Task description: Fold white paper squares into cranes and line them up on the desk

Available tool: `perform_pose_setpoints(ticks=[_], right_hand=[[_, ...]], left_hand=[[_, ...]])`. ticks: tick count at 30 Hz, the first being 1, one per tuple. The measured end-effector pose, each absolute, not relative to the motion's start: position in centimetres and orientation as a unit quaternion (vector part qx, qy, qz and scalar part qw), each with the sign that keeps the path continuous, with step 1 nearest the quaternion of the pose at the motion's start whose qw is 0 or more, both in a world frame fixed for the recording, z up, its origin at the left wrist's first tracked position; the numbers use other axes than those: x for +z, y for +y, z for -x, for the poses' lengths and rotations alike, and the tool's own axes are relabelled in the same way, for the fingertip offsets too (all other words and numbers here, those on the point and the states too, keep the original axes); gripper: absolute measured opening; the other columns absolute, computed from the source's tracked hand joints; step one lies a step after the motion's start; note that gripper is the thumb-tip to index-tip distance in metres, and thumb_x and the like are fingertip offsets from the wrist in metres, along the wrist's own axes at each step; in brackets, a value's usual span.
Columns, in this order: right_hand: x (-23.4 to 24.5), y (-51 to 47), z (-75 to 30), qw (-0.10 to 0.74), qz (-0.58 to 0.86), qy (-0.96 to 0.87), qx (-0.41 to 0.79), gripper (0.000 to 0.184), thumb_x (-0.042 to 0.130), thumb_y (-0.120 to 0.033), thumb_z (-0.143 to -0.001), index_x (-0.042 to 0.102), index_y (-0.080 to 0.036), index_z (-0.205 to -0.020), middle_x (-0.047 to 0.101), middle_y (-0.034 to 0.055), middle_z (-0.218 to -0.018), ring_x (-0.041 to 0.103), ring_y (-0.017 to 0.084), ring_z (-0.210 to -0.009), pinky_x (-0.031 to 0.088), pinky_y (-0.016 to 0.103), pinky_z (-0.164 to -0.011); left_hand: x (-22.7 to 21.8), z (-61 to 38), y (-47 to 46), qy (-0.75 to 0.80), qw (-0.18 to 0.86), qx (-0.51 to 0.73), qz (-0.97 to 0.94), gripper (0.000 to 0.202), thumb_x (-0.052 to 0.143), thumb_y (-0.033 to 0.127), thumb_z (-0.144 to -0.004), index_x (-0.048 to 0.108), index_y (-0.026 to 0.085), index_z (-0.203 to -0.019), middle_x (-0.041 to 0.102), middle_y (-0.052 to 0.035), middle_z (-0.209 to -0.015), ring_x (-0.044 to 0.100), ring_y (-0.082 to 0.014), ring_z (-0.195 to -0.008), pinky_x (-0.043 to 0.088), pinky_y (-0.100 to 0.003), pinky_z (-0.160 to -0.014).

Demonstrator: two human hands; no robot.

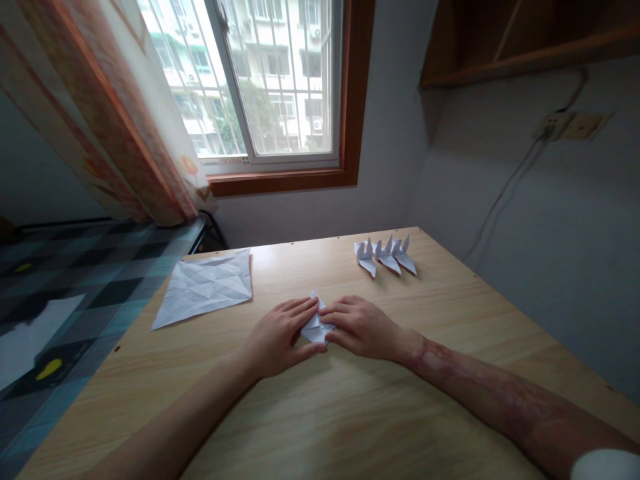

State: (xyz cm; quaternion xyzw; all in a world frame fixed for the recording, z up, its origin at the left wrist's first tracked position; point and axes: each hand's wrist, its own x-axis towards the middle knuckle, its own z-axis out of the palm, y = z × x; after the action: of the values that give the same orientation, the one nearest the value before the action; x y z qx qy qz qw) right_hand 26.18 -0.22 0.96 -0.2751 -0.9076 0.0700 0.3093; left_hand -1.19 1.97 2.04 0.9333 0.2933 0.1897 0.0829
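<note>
A small piece of folded white paper (314, 331) lies on the wooden table between my hands, one pointed corner aimed away from me. My left hand (285, 333) presses on its left side, fingers on top and thumb along the near edge. From the right, my right hand (360, 327) pinches the paper's other side with bent fingers. Part of the paper is hidden under the fingers of both hands. Farther back on the right stand three folded paper cranes (385, 255) in a row, with their points upright.
A creased white paper sheet (210, 283) lies flat at the table's (310, 413) back left. Left of the table is a checked bed cover (85, 267) with white paper (37, 333) on it. A wall shelf (530, 57) hangs at upper right, near a socket with a cord.
</note>
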Motion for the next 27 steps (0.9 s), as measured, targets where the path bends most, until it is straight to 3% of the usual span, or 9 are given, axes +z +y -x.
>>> perform_pose_setpoints(ticks=[4, 8, 12, 16, 19, 23, 27], right_hand=[[0.8, -0.1, -26.1, 0.317, 0.279, -0.904, 0.066, 0.016, 0.067, -0.028, -0.111, 0.077, -0.022, -0.123, 0.082, 0.0090, -0.131, 0.077, 0.025, -0.117, 0.059, 0.043, -0.108], [0.3, 0.0, -26.2, 0.326, 0.273, -0.903, 0.068, 0.021, 0.069, -0.018, -0.106, 0.076, -0.022, -0.125, 0.082, 0.0095, -0.134, 0.077, 0.025, -0.119, 0.060, 0.044, -0.109], [0.0, 0.2, -26.3, 0.336, 0.273, -0.898, 0.077, 0.025, 0.068, -0.013, -0.103, 0.076, -0.023, -0.124, 0.082, 0.0085, -0.132, 0.077, 0.026, -0.116, 0.061, 0.044, -0.106], [0.0, 0.3, -26.3, 0.361, 0.271, -0.888, 0.090, 0.021, 0.065, -0.013, -0.105, 0.076, -0.023, -0.120, 0.085, 0.0073, -0.122, 0.079, 0.025, -0.107, 0.061, 0.043, -0.100], [0.3, 0.1, -26.3, 0.365, 0.273, -0.885, 0.099, 0.023, 0.066, -0.010, -0.103, 0.076, -0.023, -0.119, 0.085, 0.0072, -0.120, 0.078, 0.025, -0.105, 0.061, 0.042, -0.099], [0.9, -0.4, -26.4, 0.341, 0.279, -0.892, 0.103, 0.026, 0.071, -0.014, -0.098, 0.074, -0.024, -0.122, 0.082, 0.0084, -0.126, 0.076, 0.027, -0.112, 0.060, 0.044, -0.104], [1.2, -0.6, -26.5, 0.312, 0.284, -0.901, 0.100, 0.041, 0.082, -0.025, -0.091, 0.071, -0.023, -0.131, 0.078, 0.0111, -0.134, 0.072, 0.030, -0.122, 0.057, 0.047, -0.110]], left_hand=[[2.4, 1.0, 1.7, 0.297, 0.087, 0.218, -0.926, 0.059, 0.082, 0.058, -0.094, 0.075, 0.027, -0.144, 0.077, -0.0136, -0.145, 0.074, -0.0363, -0.133, 0.060, -0.056, -0.116], [2.5, 0.9, 1.6, 0.296, 0.091, 0.228, -0.923, 0.064, 0.091, 0.057, -0.085, 0.077, 0.029, -0.141, 0.078, -0.0126, -0.143, 0.075, -0.0371, -0.130, 0.061, -0.055, -0.114], [2.6, 0.8, 1.4, 0.293, 0.083, 0.228, -0.925, 0.053, 0.087, 0.052, -0.089, 0.079, 0.028, -0.136, 0.081, -0.0118, -0.138, 0.077, -0.0361, -0.126, 0.063, -0.054, -0.111], [2.6, 0.8, 1.2, 0.267, 0.064, 0.229, -0.934, 0.028, 0.075, 0.034, -0.097, 0.081, 0.028, -0.124, 0.084, -0.0082, -0.129, 0.081, -0.0316, -0.117, 0.064, -0.050, -0.104], [2.2, 0.9, 1.2, 0.262, 0.055, 0.232, -0.935, 0.030, 0.067, 0.019, -0.095, 0.082, 0.028, -0.119, 0.085, -0.0063, -0.125, 0.082, -0.0288, -0.113, 0.065, -0.046, -0.103], [1.8, 1.2, 1.4, 0.285, 0.070, 0.245, -0.924, 0.030, 0.061, 0.017, -0.101, 0.082, 0.027, -0.120, 0.086, -0.0063, -0.123, 0.083, -0.0262, -0.112, 0.066, -0.041, -0.102], [1.7, 1.4, 1.3, 0.305, 0.088, 0.257, -0.913, 0.030, 0.058, 0.021, -0.106, 0.080, 0.027, -0.126, 0.086, -0.0059, -0.124, 0.084, -0.0244, -0.109, 0.067, -0.036, -0.096]])
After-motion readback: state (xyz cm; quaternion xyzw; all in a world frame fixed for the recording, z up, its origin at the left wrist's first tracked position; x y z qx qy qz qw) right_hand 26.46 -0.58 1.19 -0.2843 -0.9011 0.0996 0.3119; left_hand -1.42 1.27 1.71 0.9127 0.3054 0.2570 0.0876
